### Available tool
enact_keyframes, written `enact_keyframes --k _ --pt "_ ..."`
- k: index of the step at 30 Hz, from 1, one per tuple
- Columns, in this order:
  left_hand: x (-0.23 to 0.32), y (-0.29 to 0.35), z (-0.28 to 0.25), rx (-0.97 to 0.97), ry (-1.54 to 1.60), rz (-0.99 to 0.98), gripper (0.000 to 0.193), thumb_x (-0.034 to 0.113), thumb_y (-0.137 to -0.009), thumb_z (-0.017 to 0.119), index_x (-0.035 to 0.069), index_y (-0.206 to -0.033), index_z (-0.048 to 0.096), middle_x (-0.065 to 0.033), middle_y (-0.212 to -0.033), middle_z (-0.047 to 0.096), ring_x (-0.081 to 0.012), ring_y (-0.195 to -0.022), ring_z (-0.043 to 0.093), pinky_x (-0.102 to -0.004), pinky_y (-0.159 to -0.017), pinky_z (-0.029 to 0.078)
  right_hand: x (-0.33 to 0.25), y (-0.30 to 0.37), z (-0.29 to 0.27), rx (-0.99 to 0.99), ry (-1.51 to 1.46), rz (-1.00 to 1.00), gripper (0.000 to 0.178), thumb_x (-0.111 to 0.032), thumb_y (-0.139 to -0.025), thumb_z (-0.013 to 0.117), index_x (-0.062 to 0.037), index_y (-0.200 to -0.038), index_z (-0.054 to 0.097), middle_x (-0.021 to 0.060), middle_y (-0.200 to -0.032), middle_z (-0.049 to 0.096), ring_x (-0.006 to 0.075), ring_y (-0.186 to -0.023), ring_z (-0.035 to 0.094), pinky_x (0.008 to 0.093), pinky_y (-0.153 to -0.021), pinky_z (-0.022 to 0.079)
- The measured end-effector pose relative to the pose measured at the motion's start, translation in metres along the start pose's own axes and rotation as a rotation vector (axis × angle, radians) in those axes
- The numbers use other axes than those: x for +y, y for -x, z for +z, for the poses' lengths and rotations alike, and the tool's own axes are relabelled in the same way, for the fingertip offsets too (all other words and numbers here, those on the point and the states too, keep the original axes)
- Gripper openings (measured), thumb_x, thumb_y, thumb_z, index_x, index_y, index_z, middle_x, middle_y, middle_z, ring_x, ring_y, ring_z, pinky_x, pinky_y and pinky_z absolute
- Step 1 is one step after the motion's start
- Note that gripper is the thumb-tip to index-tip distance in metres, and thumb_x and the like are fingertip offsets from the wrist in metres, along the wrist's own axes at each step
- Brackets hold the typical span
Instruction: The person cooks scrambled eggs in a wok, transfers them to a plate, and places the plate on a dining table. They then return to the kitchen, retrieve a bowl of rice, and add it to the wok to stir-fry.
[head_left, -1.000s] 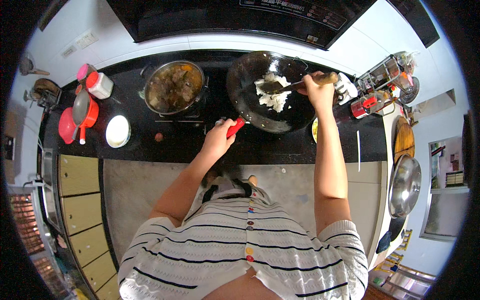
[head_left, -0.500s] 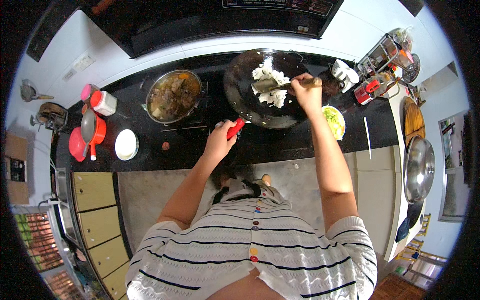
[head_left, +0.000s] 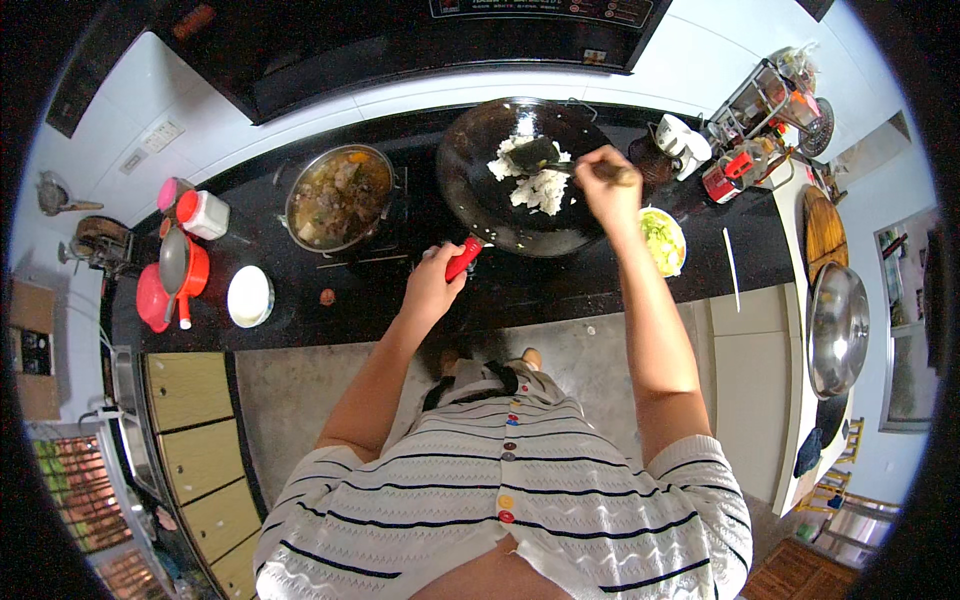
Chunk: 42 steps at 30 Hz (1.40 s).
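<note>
A dark wok (head_left: pixel 470 205) sits on the black counter with a clump of white rice (head_left: pixel 543 192) in its middle. My left hand (head_left: pixel 432 280) is closed around the wok's red handle (head_left: pixel 463 258), at its near side. Over the right rim, my right hand (head_left: pixel 608 190) grips the wooden handle of a spatula (head_left: pixel 532 153). The spatula's dark head rests on or just above the far part of the rice. Close to my right forearm stands a white bowl of chopped pale-green vegetables (head_left: pixel 662 243).
Left of the wok is a metal pot of brothy stew (head_left: pixel 340 197). Farther left are a white bowl (head_left: pixel 250 296), an orange-red saucepan (head_left: pixel 190 272) and a red-lidded jar (head_left: pixel 204 213). White cups (head_left: pixel 684 145) and a condiment rack (head_left: pixel 755 108) stand at the right; a metal lid (head_left: pixel 838 330) is beyond.
The spatula's head has moved slightly farther back over the rice and turned, showing a darker face. The rice clump has spread and shifted. My left hand keeps the wok handle.
</note>
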<state>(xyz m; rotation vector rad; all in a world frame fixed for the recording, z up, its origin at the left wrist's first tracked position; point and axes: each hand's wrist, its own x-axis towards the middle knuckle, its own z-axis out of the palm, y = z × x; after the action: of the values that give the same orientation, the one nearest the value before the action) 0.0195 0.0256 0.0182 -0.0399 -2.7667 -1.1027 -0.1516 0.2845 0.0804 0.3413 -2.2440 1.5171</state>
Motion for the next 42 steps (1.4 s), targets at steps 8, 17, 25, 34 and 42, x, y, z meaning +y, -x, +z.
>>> enact_keyframes --k 8,17,25,34,42 --pt "-0.003 0.002 -0.005 0.019 0.000 0.011 0.034 0.011 -0.078 0.070 0.006 -0.108 0.056 -0.0176 -0.098 0.061 -0.0369 -0.090 0.060 -0.0407 -0.077 0.048 -0.019 -0.007 0.006 -0.045 -0.010 0.104 0.011 -0.011 -0.078 0.067 -0.0017 -0.077 0.060 0.0079 -0.066 0.063 0.0133 -0.062 0.061 0.0282 -0.060 0.049" --pt "0.002 0.004 -0.005 0.015 -0.020 -0.007 0.037 0.011 -0.077 0.070 0.006 -0.111 0.055 -0.0178 -0.100 0.061 -0.0370 -0.091 0.060 -0.0404 -0.080 0.048 0.007 0.008 0.006 0.007 -0.186 0.107 0.009 -0.008 -0.080 0.066 -0.0009 -0.079 0.061 0.0049 -0.066 0.064 0.0091 -0.061 0.059 0.0249 -0.058 0.047" --pt "-0.005 0.005 -0.004 -0.025 -0.021 -0.040 0.038 0.011 -0.079 0.069 0.009 -0.113 0.053 -0.0177 -0.101 0.059 -0.0378 -0.091 0.059 -0.0430 -0.078 0.050 -0.008 0.006 0.004 -0.014 -0.069 0.144 0.012 -0.012 -0.078 0.066 -0.0007 -0.078 0.063 0.0090 -0.065 0.065 0.0155 -0.059 0.063 0.0285 -0.058 0.050" --pt "0.000 0.004 -0.003 0.005 -0.024 -0.006 0.036 0.010 -0.078 0.069 0.009 -0.111 0.053 -0.0171 -0.100 0.057 -0.0394 -0.091 0.058 -0.0452 -0.076 0.050 -0.018 0.008 -0.024 -0.060 -0.254 0.241 0.011 -0.007 -0.080 0.065 0.0018 -0.076 0.060 0.0066 -0.065 0.064 0.0128 -0.059 0.064 0.0265 -0.053 0.050" --pt "0.001 0.002 -0.001 -0.028 -0.001 -0.013 0.038 0.010 -0.078 0.068 0.011 -0.113 0.052 -0.0175 -0.101 0.057 -0.0395 -0.092 0.058 -0.0449 -0.078 0.049 0.027 0.024 -0.031 -0.053 -0.016 0.116 0.007 -0.007 -0.078 0.068 -0.0017 -0.079 0.063 0.0075 -0.067 0.064 0.0134 -0.063 0.062 0.0272 -0.061 0.049"
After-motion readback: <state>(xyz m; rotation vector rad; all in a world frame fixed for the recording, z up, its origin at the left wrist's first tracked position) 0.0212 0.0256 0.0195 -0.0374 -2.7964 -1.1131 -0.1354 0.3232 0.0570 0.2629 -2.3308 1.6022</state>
